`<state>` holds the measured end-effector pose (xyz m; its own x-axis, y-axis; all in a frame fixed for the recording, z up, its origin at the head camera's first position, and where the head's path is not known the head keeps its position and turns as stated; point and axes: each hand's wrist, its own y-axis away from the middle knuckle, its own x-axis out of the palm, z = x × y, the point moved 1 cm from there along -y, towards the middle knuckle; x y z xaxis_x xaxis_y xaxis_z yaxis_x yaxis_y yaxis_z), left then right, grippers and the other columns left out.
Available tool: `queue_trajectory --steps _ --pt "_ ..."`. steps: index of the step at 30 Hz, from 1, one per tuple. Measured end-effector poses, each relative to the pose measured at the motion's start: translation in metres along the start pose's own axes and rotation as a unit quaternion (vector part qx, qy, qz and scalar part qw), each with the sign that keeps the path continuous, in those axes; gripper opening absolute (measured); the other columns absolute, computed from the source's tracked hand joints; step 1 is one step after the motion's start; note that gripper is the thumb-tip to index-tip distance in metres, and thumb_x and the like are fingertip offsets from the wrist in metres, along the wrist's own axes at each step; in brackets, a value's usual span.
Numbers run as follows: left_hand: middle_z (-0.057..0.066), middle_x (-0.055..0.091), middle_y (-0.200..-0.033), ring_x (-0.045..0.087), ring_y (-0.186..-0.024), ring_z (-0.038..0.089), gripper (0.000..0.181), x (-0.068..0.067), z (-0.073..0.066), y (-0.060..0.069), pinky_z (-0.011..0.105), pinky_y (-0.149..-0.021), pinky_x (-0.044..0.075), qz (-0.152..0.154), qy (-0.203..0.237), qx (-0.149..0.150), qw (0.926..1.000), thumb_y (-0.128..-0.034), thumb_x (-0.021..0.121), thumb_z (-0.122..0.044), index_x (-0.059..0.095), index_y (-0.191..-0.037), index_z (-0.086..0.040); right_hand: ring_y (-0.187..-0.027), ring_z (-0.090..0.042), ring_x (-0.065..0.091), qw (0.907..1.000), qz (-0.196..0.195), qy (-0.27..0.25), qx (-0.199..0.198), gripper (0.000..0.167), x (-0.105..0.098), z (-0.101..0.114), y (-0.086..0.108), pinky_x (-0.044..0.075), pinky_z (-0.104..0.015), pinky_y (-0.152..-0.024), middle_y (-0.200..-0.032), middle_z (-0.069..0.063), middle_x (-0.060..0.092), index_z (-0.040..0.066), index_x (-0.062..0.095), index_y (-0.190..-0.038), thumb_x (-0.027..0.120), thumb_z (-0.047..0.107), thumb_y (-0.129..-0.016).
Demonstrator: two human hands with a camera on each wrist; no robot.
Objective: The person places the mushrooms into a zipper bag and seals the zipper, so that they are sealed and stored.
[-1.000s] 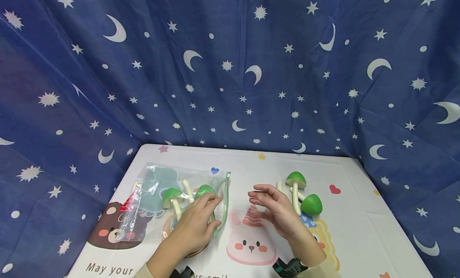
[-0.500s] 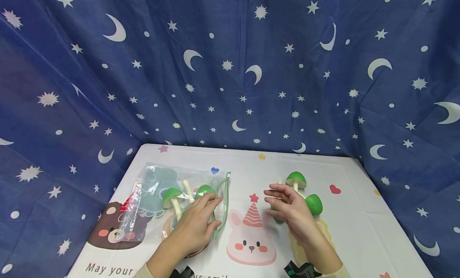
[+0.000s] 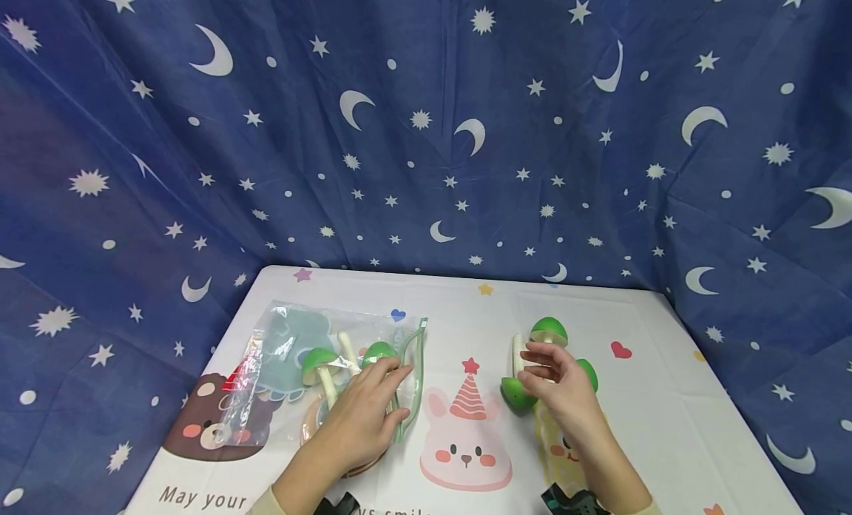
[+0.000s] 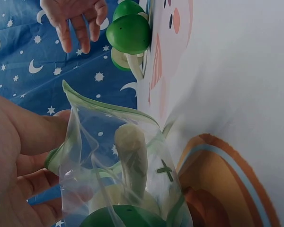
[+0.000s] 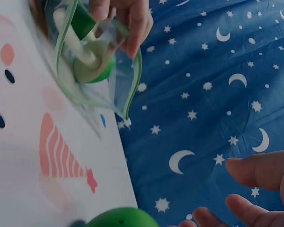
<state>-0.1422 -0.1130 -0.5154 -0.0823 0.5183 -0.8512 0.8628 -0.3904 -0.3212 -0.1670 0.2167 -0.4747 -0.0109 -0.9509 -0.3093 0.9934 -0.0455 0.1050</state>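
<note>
My left hand (image 3: 362, 411) grips the upper edge of a clear zip bag (image 3: 269, 419) with a green zip, its mouth standing apart toward the right. Inside lie toy mushrooms: one green cap with a pale stem (image 3: 328, 389), another cap (image 3: 379, 352), and a second stem (image 3: 346, 348). My right hand (image 3: 562, 389), fingers relaxed and holding nothing, hovers over loose mushrooms on the table's right side. Among these are a near green mushroom cap (image 3: 517, 396), a far cap (image 3: 549, 328) and a cap partly behind my hand (image 3: 589, 373). The right wrist view shows a cap (image 5: 123, 218) beneath that hand.
A white tablecloth (image 3: 665, 426) with printed cartoon animals covers the table. A blue curtain (image 3: 426, 130) with moons and stars stands behind it and at both sides. Dark wrist devices (image 3: 572, 500) show at the bottom edge.
My right hand has moved right, away from the bag, to above the loose mushrooms. A mushroom now lies at the near left of that group. My left hand and the bag stay put.
</note>
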Motion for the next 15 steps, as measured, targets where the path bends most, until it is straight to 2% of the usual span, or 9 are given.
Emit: queue_trajectory --steps 4,8,15 --pt "0.01 0.06 -0.147 0.06 -0.137 0.029 0.065 0.0 0.0 0.0 0.055 -0.113 0.053 0.001 0.0 -0.001 1.0 -0.0918 0.086 -0.025 0.061 -0.15 -0.011 -0.125 -0.031 0.063 0.9982 -0.016 0.057 -0.003 0.052 -0.004 -0.005 -0.001 0.057 -0.018 -0.087 -0.147 -0.018 0.064 0.009 0.058 -0.146 0.076 0.009 -0.097" --pt "0.009 0.06 -0.147 0.06 -0.137 0.028 0.065 0.001 0.001 0.0 0.054 -0.114 0.053 0.001 -0.002 0.0 1.0 -0.0916 0.086 -0.025 0.061 -0.15 -0.012 -0.128 -0.033 0.062 0.994 -0.028 0.105 0.01 0.054 -0.007 -0.011 -0.002 0.055 -0.02 -0.088 -0.148 -0.017 0.064 0.011 0.058 -0.147 0.077 0.013 -0.096" --pt "0.009 0.06 -0.147 0.06 -0.137 0.028 0.066 0.001 0.001 0.0 0.054 -0.115 0.052 0.005 -0.002 -0.002 1.0 -0.0916 0.086 -0.025 0.061 -0.151 -0.012 -0.131 -0.035 0.061 0.9902 -0.034 0.131 0.032 0.059 -0.009 -0.022 -0.007 0.057 -0.034 -0.096 -0.148 -0.016 0.063 0.008 0.055 -0.15 0.078 0.015 -0.095"
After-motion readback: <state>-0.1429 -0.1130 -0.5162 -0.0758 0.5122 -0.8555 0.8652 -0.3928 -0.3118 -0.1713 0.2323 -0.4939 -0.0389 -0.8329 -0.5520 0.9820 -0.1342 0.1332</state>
